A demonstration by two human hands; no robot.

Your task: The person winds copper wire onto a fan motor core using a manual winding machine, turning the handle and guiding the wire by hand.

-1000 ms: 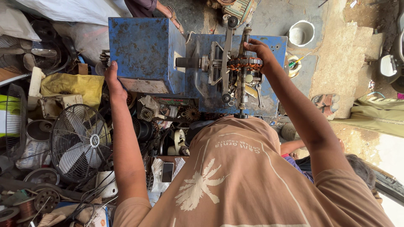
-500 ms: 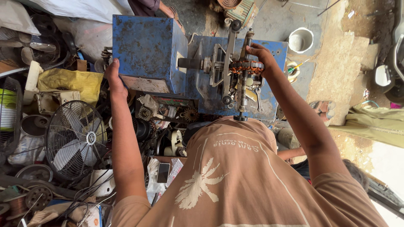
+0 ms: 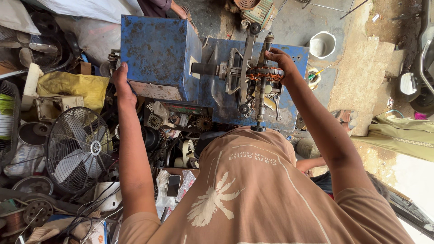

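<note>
A worn blue metal machine [image 3: 158,49] stands in front of me, with a shaft and a steel frame [image 3: 246,68] sticking out to its right. A round copper-wound coil part [image 3: 264,73] is mounted on a threaded rod there. My right hand [image 3: 281,61] rests on the top of this coil part, fingers curled over it. My left hand [image 3: 121,81] reaches to the left side of the blue box and grips something at its edge; what it holds is hidden by the hand.
A small table fan [image 3: 79,149] stands at the lower left among motor parts, wires and a yellow bag [image 3: 74,86]. A phone [image 3: 173,185] lies near my left elbow. A white bucket [image 3: 322,44] sits on the concrete floor at the upper right.
The view has shifted a little. My right hand stays on the coil part and my left hand stays at the left side of the blue box.
</note>
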